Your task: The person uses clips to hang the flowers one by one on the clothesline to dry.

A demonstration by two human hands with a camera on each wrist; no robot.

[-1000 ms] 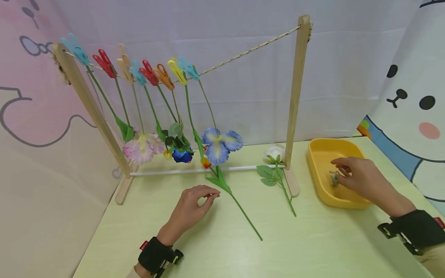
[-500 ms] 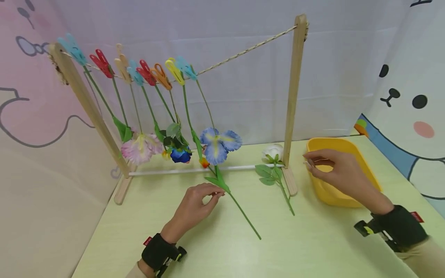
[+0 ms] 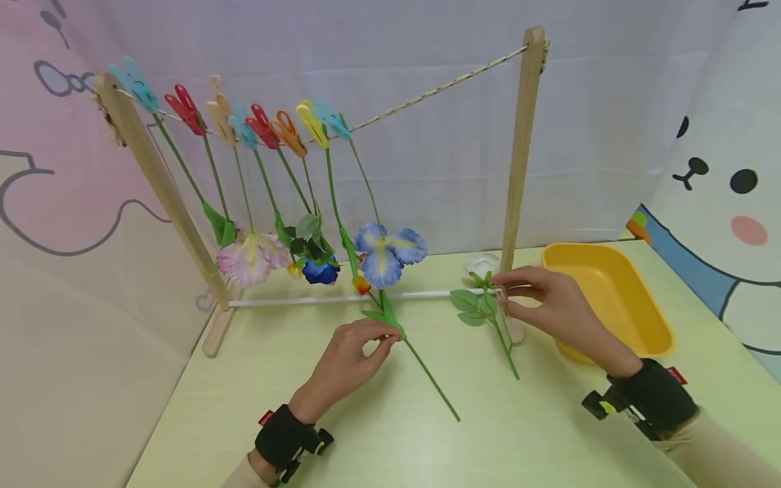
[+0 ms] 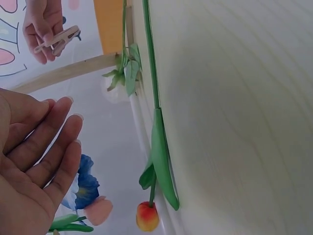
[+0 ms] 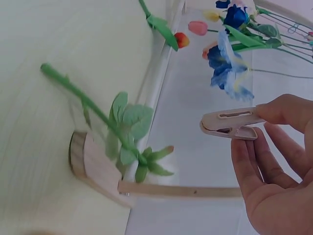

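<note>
My right hand (image 3: 552,308) pinches a beige clothespin (image 5: 227,122) between thumb and fingers, beside the rack's right post. My left hand (image 3: 350,356) is beside the stem of an orange-red tulip (image 4: 147,216) lying on the table. Its fingers are loosely bent, and the left wrist view shows a gap between them and the green stem (image 4: 152,63). A white rose (image 3: 482,266) with green leaves lies by the foot of the right post, close to my right hand.
A wooden rack holds a sloping rope (image 3: 439,90). Several coloured clothespins (image 3: 262,127) hang flowers upside down from its left part, among them a blue iris (image 3: 383,256) and a pink flower (image 3: 250,259). At the right stands a yellow tray (image 3: 655,339).
From the yellow tray, my right hand has moved left to the right post, carrying the clothespin. My left hand has shifted slightly right, toward the tulip stem.
</note>
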